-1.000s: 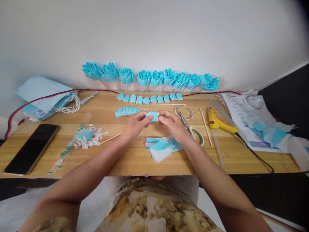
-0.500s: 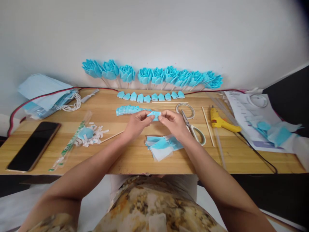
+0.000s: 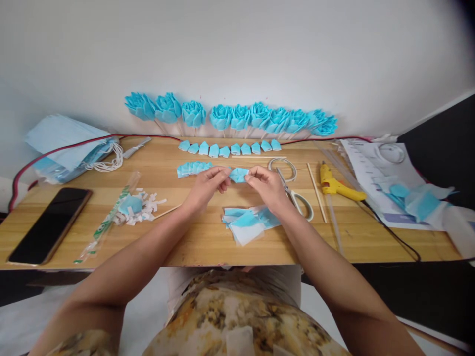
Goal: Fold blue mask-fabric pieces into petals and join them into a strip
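Note:
My left hand [image 3: 205,187] and my right hand [image 3: 267,187] pinch a small folded blue piece [image 3: 238,174] between their fingertips, just above the wooden table [image 3: 208,237]. Below the hands lies a loose pile of cut blue and white squares [image 3: 247,222]. Just beyond my left hand is a short overlapping row of folded blue petals [image 3: 193,168]. Farther back runs a longer row of folded petals [image 3: 229,149]. Several finished blue flowers on sticks [image 3: 230,116] lean against the white wall.
Scissors [image 3: 295,194], a roll of tape [image 3: 284,167], wooden sticks [image 3: 316,193] and a yellow glue gun [image 3: 337,187] lie to the right. A black phone [image 3: 50,225], white scraps [image 3: 139,207] and a stack of blue masks [image 3: 70,148] lie at left. Papers [image 3: 386,183] cover the right end.
Both hands have moved slightly farther from me with the blue piece, which now looks more spread between the fingertips. Nothing else has shifted.

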`<state>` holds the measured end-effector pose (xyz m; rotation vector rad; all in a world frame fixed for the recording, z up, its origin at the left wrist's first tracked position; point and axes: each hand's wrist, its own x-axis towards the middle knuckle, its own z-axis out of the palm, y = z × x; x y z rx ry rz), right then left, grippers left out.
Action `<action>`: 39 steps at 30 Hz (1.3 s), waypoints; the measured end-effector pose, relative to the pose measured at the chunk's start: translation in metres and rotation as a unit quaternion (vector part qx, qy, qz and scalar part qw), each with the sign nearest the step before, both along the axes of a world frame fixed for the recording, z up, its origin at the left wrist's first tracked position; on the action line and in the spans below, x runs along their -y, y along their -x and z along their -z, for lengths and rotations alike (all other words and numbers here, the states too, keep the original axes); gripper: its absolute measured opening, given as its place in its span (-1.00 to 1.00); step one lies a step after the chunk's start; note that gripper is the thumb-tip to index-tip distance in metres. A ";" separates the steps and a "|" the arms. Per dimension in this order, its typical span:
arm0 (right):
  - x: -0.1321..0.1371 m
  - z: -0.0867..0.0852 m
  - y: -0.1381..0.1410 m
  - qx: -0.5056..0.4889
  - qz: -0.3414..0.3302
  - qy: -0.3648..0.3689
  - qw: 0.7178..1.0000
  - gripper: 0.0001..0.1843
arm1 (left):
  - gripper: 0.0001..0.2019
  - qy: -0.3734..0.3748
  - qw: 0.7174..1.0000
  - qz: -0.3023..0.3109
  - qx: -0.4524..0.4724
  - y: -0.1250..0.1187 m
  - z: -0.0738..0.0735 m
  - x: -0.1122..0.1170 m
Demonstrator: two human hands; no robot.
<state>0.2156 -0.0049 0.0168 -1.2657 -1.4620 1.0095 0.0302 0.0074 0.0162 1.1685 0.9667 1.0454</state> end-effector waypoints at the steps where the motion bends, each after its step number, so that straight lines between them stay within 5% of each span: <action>1: 0.000 0.000 0.000 -0.002 0.003 0.000 1.000 -0.81 | -0.70 -0.002 1.000 0.000 -0.005 0.000 0.000 0.000; 16: -0.001 -0.005 0.004 -0.062 0.021 -0.006 0.998 -0.79 | -0.66 -0.006 0.997 0.065 -0.048 -0.004 -0.008 0.006; 23: -0.001 -0.003 0.005 -0.074 0.012 0.007 0.997 -0.77 | -0.71 -0.010 1.000 -0.004 -0.016 -0.001 -0.006 0.003; 39: 0.003 -0.001 0.009 -0.026 -0.017 0.011 0.999 -0.77 | -0.68 -0.018 0.999 0.014 -0.044 -0.002 0.001 -0.001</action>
